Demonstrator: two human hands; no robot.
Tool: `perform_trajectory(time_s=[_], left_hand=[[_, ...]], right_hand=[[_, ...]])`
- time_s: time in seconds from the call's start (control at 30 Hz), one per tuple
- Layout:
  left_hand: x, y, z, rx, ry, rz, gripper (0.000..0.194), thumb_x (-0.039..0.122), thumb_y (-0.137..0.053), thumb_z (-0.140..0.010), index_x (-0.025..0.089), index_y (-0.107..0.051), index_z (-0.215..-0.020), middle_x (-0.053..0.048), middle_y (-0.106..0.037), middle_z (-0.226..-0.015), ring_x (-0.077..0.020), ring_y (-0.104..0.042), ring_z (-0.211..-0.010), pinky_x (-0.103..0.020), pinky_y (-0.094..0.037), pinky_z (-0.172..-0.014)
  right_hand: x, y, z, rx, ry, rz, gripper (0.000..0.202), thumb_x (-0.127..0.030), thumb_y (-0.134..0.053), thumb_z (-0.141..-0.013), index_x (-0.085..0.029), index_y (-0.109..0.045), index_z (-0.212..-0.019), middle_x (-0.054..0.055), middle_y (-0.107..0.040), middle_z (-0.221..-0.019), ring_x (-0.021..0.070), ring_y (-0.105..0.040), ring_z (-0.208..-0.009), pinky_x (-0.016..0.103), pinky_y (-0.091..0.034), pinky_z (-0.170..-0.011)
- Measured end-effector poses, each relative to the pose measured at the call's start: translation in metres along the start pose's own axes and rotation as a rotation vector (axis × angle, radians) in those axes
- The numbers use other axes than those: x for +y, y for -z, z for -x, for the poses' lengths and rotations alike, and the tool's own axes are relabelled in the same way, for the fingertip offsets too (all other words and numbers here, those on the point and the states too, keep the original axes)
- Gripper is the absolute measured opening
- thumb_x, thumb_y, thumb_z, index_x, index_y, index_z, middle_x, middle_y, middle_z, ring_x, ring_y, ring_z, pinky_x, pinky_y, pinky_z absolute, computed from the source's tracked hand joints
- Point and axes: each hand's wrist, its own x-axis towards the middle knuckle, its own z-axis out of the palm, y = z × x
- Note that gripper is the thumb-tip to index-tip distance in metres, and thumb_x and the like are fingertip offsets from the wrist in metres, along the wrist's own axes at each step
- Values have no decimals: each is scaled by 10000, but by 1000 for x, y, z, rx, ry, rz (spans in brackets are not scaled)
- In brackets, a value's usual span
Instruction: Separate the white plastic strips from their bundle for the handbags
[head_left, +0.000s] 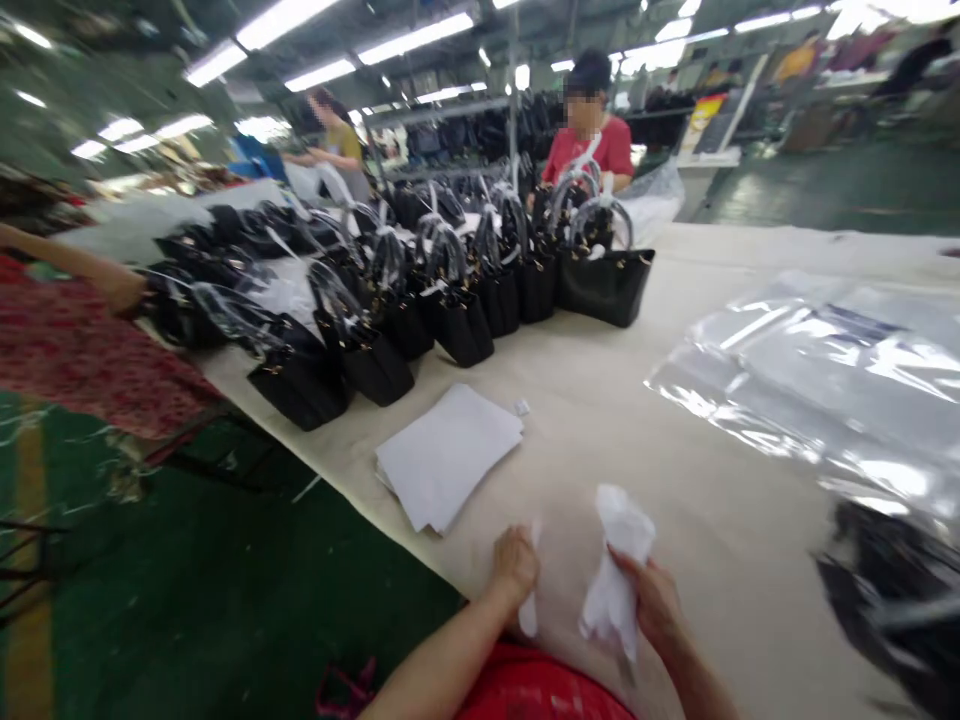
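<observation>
My left hand is closed around a narrow strip of white paper, whose ends stick out above and below the fist. In my right hand is a crumpled sheet of white tissue paper, pinched between thumb and fingers. Both hands are over the near edge of the table, apart from each other. Beyond the left hand lies a stack of white paper sheets, with a tiny white scrap beside it.
Rows of black handbags with wrapped handles stand across the cream-covered table. Clear plastic bags lie at the right, near a blurred black item. A person in red stands opposite; another person's arm reaches in at left.
</observation>
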Motion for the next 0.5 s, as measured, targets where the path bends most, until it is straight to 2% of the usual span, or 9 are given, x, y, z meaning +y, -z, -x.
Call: perform_trajectory(time_s=[0.1, 0.23, 0.3, 0.37, 0.5], left_hand=[[-5, -6, -8, -52, -8, 66, 213, 120, -470, -814, 88, -595, -983, -197, -620, -1069, -299, -540, -1093, -392, -347, -958], [-12, -4, -15, -64, 50, 259, 133, 95, -530, -732, 142, -555, -854, -71, -633, -817, -197, -603, -816, -282, -427, -742], [-16, 2, -14, -92, 95, 395, 34, 125, -516, -725, 159, -521, -721, -12, -581, -664, -141, -568, -633, -235, -411, -604], [-20, 8, -11, -135, 136, 526, 76, 188, -523, -710, 167, -486, -647, 25, -520, -565, -108, -504, -516, -219, -380, -531], [-28, 19, -10, -224, 197, 714, 186, 292, -611, -581, 163, -507, -666, 43, -513, -538, -93, -471, -485, -218, -377, -522]], right_hand=[[-13, 21, -14, 112, 35, 16, 487, -461, -721, -421, -167, -557, -773, -23, -563, -561, 148, -511, -509, 258, -408, -475], [-6, 48, -20, 131, 48, 152, 460, -469, -669, -489, -152, -552, -802, -6, -560, -590, 150, -503, -518, 262, -388, -475], [3, 52, -15, 96, 65, 252, 440, -476, -628, -533, -150, -552, -820, 3, -562, -603, 158, -504, -523, 266, -382, -476], [11, 52, -8, 44, 95, 376, 402, -450, -610, -557, -155, -564, -826, 9, -571, -629, 169, -514, -560, 268, -385, -500], [23, 48, 1, -19, 170, 669, 208, -246, -623, -537, -193, -586, -735, 13, -599, -766, 169, -534, -704, 259, -403, -653]])
